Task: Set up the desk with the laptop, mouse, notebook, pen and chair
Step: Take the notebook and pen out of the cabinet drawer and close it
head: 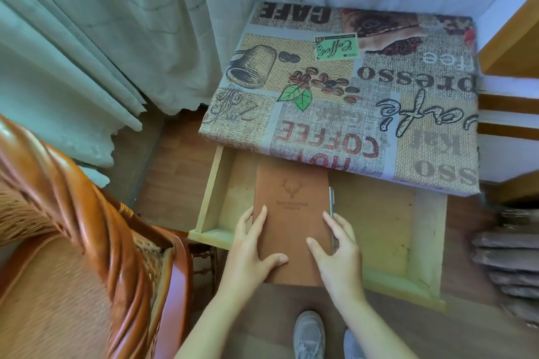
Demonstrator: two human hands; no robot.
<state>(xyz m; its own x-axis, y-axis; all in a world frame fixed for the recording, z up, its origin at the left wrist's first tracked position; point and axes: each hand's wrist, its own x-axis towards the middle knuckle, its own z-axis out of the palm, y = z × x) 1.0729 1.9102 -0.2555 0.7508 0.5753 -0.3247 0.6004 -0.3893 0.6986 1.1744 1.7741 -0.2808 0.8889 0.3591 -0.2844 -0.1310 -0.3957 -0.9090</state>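
Brown notebook lies in the open drawer under the desk, long axis running away from the person, near end over the drawer front. Both hands are on it — left hand flat on the left edge, right hand spread on the right edge, fingers open, neither clamped yet. Pen lies parallel, touching the notebook's right side, partly under the right fingers — so the right hand is nearer it. Chair stands to the left. Likely next: lift the notebook toward the desk top.
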